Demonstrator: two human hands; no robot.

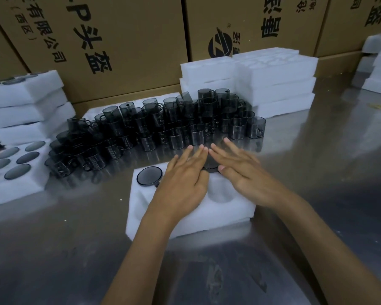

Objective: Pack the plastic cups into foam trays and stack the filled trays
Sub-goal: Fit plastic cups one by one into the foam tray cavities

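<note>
Hands lie flat over the near foam tray point(191, 219): the left hand point(180, 186) rests palm-down across its middle with fingers straight, and the right hand point(240, 170) reaches in from the right, fingers also extended and gripping nothing. Their fingertips meet over a dark cup point(210, 167) at the tray's far edge, which looks partly sunk into a pocket; whether they are pressing on it cannot be told for sure. A second cup point(149, 175) already sits in the far-left pocket, its rim level with the foam, and an unfilled pocket point(220, 195) shows between the two wrists. Just beyond the tray a loose heap of smoky plastic cups point(154, 128) is piled several deep on the steel table point(75, 249). To the left stand a filled tray point(15, 188) and a stack of packed trays point(24, 106); behind the heap, blank trays point(273, 84) are stacked against cardboard cartons point(119, 40). Judging from this, uneven pressure could seat the cup tilted, so a tray stacked above would rock. Pushing hard might also slide the light foam on the slick steel into the heap and topple the cups, and a handle misaligned with its slot could tear the foam.
</note>
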